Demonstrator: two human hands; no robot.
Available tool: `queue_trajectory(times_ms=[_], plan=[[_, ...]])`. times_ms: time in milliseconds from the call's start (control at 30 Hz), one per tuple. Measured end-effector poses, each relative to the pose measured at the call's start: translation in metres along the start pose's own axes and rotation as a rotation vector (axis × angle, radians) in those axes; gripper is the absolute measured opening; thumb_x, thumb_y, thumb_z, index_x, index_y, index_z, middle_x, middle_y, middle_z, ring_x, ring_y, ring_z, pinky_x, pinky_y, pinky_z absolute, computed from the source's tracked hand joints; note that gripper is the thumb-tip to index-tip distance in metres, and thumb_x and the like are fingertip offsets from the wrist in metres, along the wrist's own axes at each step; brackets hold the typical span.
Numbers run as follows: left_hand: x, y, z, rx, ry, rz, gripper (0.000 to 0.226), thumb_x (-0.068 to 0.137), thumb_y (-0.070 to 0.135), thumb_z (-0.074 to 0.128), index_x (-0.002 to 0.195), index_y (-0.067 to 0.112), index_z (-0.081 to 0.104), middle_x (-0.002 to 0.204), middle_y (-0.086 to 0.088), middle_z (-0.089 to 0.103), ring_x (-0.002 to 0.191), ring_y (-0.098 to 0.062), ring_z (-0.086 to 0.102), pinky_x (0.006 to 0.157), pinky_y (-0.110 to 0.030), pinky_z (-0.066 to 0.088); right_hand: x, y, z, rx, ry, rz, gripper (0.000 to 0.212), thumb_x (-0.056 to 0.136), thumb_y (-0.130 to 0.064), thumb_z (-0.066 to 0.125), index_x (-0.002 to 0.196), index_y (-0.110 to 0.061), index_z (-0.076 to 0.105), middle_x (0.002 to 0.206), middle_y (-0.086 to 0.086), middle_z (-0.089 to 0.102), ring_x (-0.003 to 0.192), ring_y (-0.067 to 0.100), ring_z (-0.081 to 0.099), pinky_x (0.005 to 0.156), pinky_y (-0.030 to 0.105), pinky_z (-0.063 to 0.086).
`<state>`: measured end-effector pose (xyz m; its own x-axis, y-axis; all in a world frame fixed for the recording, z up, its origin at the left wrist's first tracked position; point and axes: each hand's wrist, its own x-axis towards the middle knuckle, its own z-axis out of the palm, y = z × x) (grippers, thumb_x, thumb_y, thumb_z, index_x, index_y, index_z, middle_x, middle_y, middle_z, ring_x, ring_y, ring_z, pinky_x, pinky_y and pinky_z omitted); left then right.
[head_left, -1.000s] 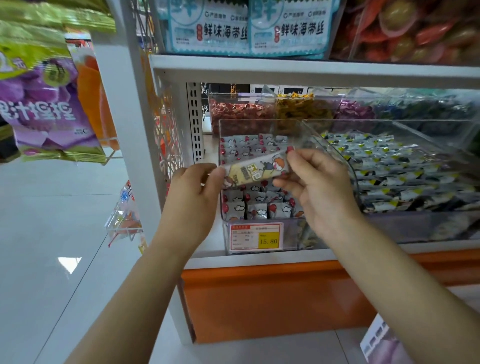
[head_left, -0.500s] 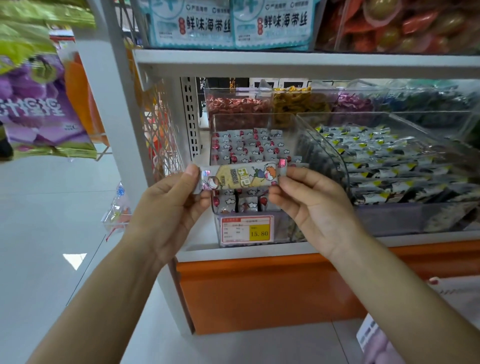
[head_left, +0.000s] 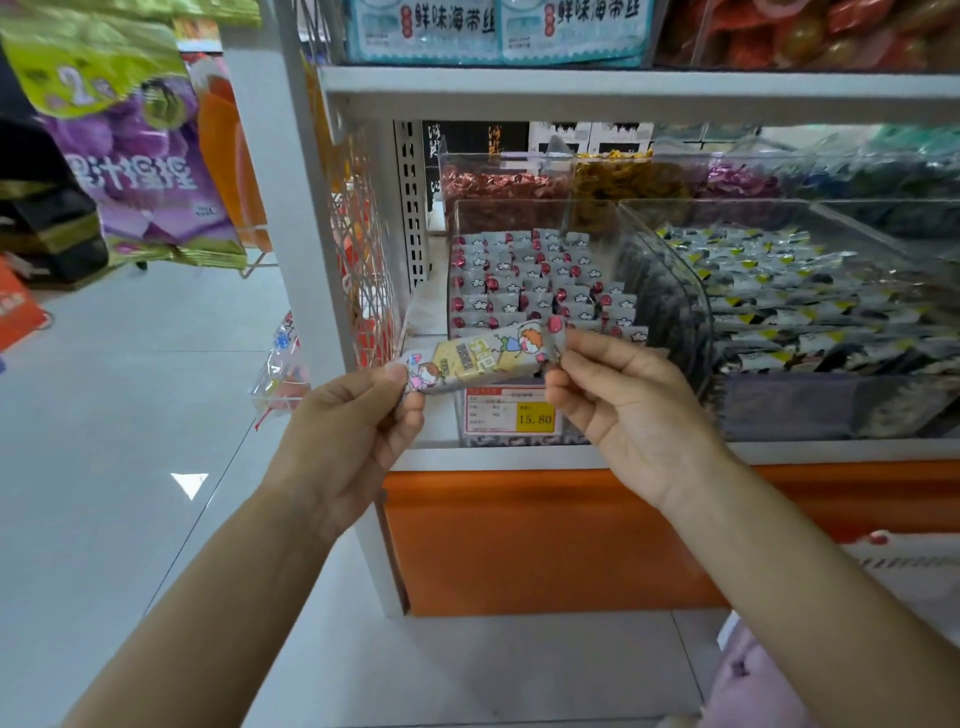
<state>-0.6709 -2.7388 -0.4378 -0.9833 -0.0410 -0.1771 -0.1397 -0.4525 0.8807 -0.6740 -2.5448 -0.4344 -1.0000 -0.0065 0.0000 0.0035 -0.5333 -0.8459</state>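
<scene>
Snack packet (head_left: 480, 358) hangs just in front of the candy bin (head_left: 519, 203), long axis left-to-right, your left grip (head_left: 348, 426) pinching its lower end, right grip (head_left: 628, 410) pinching the higher end, both equally near.

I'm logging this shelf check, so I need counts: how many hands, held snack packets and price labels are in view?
Hands: 2, the left hand and the right hand, each pinching one end of the packet
snack packet, held: 1
price label on the bin front: 1
Total: 4
</scene>
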Motion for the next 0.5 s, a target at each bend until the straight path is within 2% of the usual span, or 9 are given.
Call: queue_trajectory(times_ms=[167,300,400,500], plan=[[0.0004,0.0069,-0.0013,-0.039,-0.007,-0.023,0.018,0.091,-0.006,0.045,0.081,-0.003,0.059,0.06,-0.006,0.063,0.053,-0.007,0.062,0.053,-0.013,0.051,0.0015,0.001,-0.0034,-0.076,-0.004,-0.045,0.022,0.083,0.011,0.054,0.095,-0.004,0.065,0.074,0.007,0.07,0.063,0.016,0.068,0.057,0.021,0.055],[-0.0015,0.0087,0.0035,0.07,0.007,0.056,0.012,0.089,-0.006,0.051,0.08,0.002,0.056,0.06,-0.007,0.059,0.05,-0.007,0.061,0.051,-0.013,0.05,0.0021,0.0016,-0.0039,-0.196,0.007,-0.109,0.021,0.086,0.008,0.053,0.094,-0.007,0.066,0.075,0.006,0.071,0.066,0.016,0.069,0.057,0.021,0.055],[-0.0021,0.009,0.0065,0.261,0.041,0.135,0.005,0.089,0.0,0.055,0.093,-0.001,0.058,0.066,-0.009,0.059,0.046,-0.005,0.058,0.047,-0.013,0.048,0.0025,0.0024,-0.0014,-0.179,0.0,-0.104,0.01,0.089,-0.006,0.055,0.088,-0.007,0.065,0.075,0.005,0.072,0.066,0.019,0.07,0.054,0.023,0.055],[-0.0024,0.0102,0.0081,0.358,0.054,0.159,0.003,0.088,0.004,0.058,0.09,0.002,0.06,0.058,-0.003,0.062,0.043,-0.004,0.057,0.044,-0.014,0.046,0.0028,0.0017,-0.0003,-0.222,-0.021,-0.14,0.011,0.085,-0.018,0.059,0.086,-0.007,0.062,0.076,0.002,0.07,0.067,0.021,0.07,0.053,0.023,0.054]])
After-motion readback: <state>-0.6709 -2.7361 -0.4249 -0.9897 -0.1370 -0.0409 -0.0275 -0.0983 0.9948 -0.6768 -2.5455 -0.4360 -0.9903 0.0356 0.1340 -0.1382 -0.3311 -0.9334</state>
